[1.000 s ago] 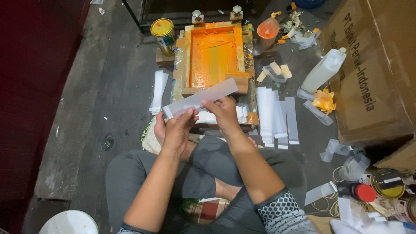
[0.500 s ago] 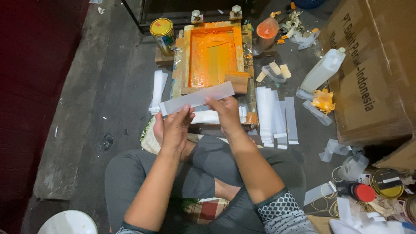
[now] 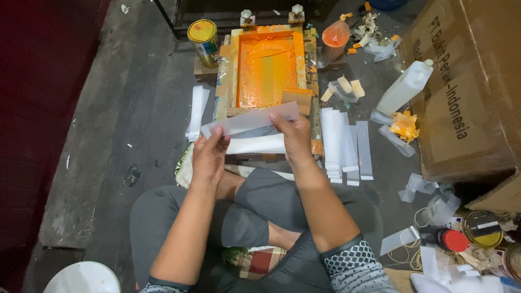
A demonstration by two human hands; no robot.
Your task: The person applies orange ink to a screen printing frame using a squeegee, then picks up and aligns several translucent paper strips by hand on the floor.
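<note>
Moved: translucent white plastic strip (image 3: 251, 120) has shifted slightly leftward, staying above the lap, before the orange-stained wooden screen frame (image 3: 267, 68).
Grip: left hand (image 3: 208, 154) and right hand (image 3: 294, 140) pinch its ends.
Risk: wet orange ink nearby could smear it; a loose pinch drops it onto the stacked white strips (image 3: 344, 144).

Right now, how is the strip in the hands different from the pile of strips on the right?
The held strip is a single piece, up off the floor, pinched at its ends by the left hand and right hand; the pile of strips has many pieces lying flat on the floor. The held strip runs sideways, slightly tilted; the pile's strips point away from the person. Both are long, pale and translucent.
</note>
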